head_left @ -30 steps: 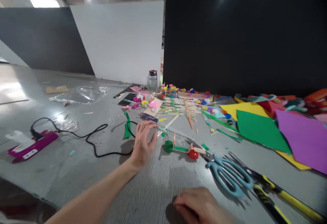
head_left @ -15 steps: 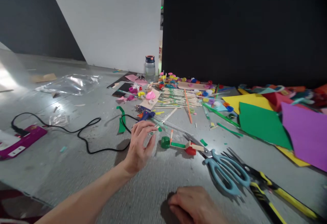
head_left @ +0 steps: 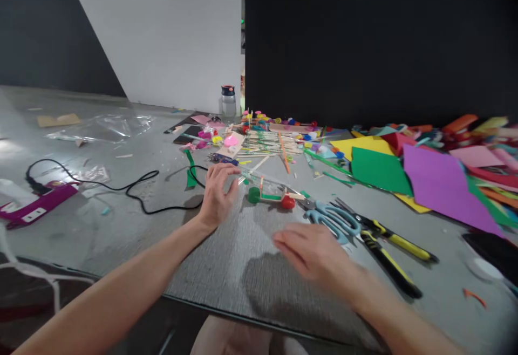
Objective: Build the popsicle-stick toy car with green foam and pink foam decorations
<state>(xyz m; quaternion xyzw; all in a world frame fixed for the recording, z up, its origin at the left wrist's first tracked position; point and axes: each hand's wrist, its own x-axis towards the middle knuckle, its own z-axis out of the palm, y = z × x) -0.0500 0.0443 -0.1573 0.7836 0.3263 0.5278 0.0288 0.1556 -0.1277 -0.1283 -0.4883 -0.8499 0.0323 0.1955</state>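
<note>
My left hand is over the table with thumb and fingers apart and nothing visible in it. Its fingers partly cover a blue glue gun. To its right rests a small craft assembly of sticks with a green cap at one end and a red cap at the other. My right hand hovers above the tabletop in front of it, fingers stretched out close together, with no object visible in them. Just beyond that hand lie blue-handled scissors, partly covered by it.
Yellow-and-black pliers lie at right, near green and purple sheets. Sticks and colourful caps clutter the back, beside a bottle. A black cable runs toward a purple power strip. Clear plastic lies back left.
My right hand has risen and moved forward from the bottom edge toward the scissors. The camera view has shifted, showing the table's near edge and my lap. My left hand keeps nearly the same pose.
</note>
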